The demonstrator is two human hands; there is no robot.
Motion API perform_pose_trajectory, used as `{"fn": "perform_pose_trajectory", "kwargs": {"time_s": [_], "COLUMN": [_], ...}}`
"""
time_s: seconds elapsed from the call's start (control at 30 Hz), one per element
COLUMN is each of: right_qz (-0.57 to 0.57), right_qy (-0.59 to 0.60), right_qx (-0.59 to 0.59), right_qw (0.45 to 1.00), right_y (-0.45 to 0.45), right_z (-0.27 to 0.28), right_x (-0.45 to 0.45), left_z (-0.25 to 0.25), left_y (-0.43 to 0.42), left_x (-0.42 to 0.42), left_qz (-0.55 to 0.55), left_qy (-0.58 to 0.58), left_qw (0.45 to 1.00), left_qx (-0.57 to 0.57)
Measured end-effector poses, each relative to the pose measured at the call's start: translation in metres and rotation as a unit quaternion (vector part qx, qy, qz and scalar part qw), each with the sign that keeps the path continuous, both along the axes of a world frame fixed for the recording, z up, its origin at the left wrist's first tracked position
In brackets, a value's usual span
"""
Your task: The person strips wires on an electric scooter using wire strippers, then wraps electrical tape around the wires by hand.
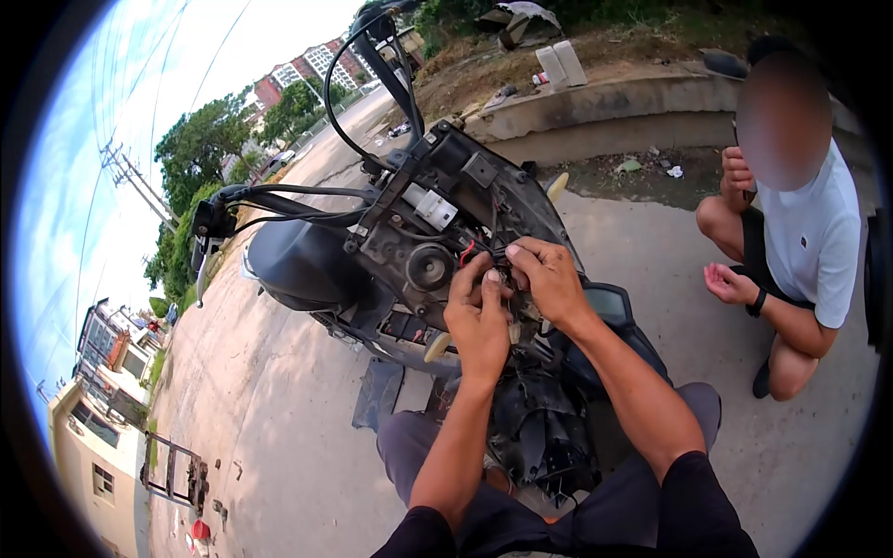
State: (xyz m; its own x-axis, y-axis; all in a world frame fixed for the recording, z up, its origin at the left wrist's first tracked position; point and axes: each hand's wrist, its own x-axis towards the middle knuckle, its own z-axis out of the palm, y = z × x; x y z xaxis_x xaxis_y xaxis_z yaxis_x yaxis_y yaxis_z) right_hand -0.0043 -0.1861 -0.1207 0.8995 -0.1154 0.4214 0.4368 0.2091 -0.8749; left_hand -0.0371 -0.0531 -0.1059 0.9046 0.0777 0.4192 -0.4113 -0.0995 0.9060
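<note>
A partly stripped scooter stands in front of me, its dark front frame (381, 246) exposed. My left hand (479, 321) is at the wiring beside the round black horn (431, 267), with thumb and fingers pinched together. Close to its right, my right hand (551, 286) has its thumb and index finger pressed together at thin dark wires. A short red wire (467, 252) shows just above my left fingertips. What lies between the left fingers is too small to make out. Above the horn sits a white connector block (431, 207).
A person in a white shirt (819, 232) squats at the right. Black handlebars (307, 200) and cables reach up and left. Loose dark parts (544, 428) lie below my hands, between my legs. A concrete kerb (642, 112) runs behind. A metal frame (177, 472) lies at lower left.
</note>
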Motion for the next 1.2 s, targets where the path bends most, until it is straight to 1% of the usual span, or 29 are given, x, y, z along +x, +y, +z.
{"fn": "perform_pose_trajectory", "kwargs": {"time_s": [0.1,0.2,0.37,0.47,0.53,0.63,0.7,0.8,0.83,0.9,0.93,1.03,1.13,1.2], "right_qz": [0.008,0.0,-0.009,-0.036,-0.045,-0.056,-0.052,0.005,-0.008,-0.034,-0.025,0.002,0.017,0.01], "right_qy": [0.008,-0.008,-0.019,0.049,0.049,0.03,0.024,0.067,0.054,0.031,0.05,0.051,0.012,0.02], "right_qx": [0.009,0.005,-0.031,-0.063,-0.109,-0.155,-0.172,-0.168,-0.144,-0.098,-0.068,-0.045,-0.095,-0.111], "right_qw": [1.0,1.0,0.999,0.996,0.992,0.986,0.984,0.984,0.988,0.994,0.996,0.998,0.995,0.994], "right_y": [0.0,0.0,-0.005,-0.005,-0.002,0.003,0.005,-0.006,-0.009,-0.016,-0.019,-0.021,-0.013,-0.006], "right_z": [0.0,0.0,-0.002,0.005,0.001,-0.002,-0.007,-0.002,-0.001,0.0,-0.001,0.003,0.0,0.004], "right_x": [0.0,0.001,0.004,-0.001,0.002,0.004,0.009,0.01,0.01,0.011,0.014,0.009,0.004,-0.005], "left_z": [-0.007,0.0,0.0,-0.009,-0.01,-0.009,-0.015,-0.023,-0.025,-0.03,-0.031,-0.028,-0.03,-0.026], "left_y": [0.001,-0.002,-0.011,-0.008,-0.007,-0.012,-0.01,-0.004,-0.002,0.003,0.004,0.002,0.003,0.003], "left_x": [0.012,0.011,0.021,0.031,0.033,0.03,0.036,0.041,0.043,0.044,0.045,0.041,0.046,0.039], "left_qz": [0.032,0.015,0.008,-0.014,-0.025,0.035,0.033,0.055,0.065,0.135,0.168,0.203,0.233,0.21], "left_qy": [-0.036,0.0,0.006,0.014,0.015,-0.012,-0.064,-0.109,-0.12,-0.185,-0.215,-0.235,-0.287,-0.277], "left_qw": [0.997,1.0,0.998,0.99,0.982,0.991,0.991,0.991,0.99,0.968,0.947,0.924,0.893,0.902], "left_qx": [0.056,0.01,-0.059,-0.136,-0.186,-0.131,-0.113,-0.058,-0.035,0.101,0.168,0.223,0.257,0.256]}}
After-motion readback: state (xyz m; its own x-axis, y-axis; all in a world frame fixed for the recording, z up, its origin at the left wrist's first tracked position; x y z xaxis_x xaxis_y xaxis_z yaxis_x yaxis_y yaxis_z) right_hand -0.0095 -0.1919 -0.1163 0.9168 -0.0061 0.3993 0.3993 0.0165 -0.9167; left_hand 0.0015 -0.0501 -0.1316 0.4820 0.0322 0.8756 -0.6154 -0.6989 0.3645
